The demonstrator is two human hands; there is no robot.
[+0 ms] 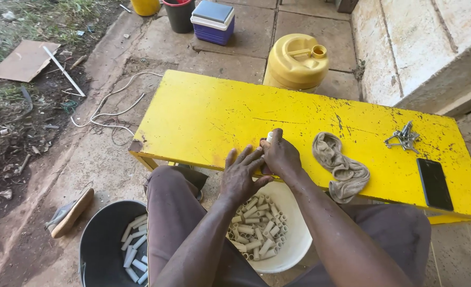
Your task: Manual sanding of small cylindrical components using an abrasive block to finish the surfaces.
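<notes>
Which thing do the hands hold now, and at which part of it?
The right hand grips a short pale tube by its lower part; only the top end shows above the fingers. The left hand lies against the right; its hold cannot be told.

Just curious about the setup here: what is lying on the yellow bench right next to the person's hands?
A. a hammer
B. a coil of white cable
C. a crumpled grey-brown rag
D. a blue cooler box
C: the crumpled rag lies on the yellow bench beside the right hand.

Rag, keys and phone on bench, 2 buckets of tubes below, jerrycan behind
</notes>
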